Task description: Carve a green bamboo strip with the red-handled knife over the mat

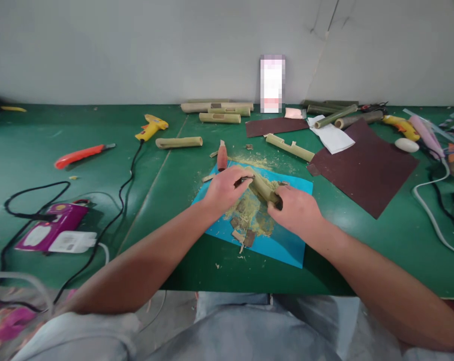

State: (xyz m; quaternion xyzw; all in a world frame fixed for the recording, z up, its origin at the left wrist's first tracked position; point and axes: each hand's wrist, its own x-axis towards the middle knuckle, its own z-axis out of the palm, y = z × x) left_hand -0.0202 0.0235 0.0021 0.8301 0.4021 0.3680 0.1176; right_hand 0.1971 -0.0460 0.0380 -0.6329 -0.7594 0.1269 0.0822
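Observation:
My right hand (296, 208) is wrapped round the near end of a bamboo tube (263, 188), which slants over a blue sheet (287, 250). At the tube's far end my left hand (229, 188) is closed in a pinch, with a thin dark edge showing at its fingertips; I cannot make out what it is. Pale sawdust (264, 225) and several small brown scraps (249, 237) lie on the sheet below the hands. Just beyond my left hand, a short reddish handle (222, 156) with a pale tip rests at the sheet's far edge.
More bamboo tubes (219, 118) lie toward the wall. Brown sandpaper (366, 170) is at right, near a white paper (332, 136). To the left are a yellow glue gun (152, 127), an orange cutter (80, 155) and a purple power strip (57, 228) with cords.

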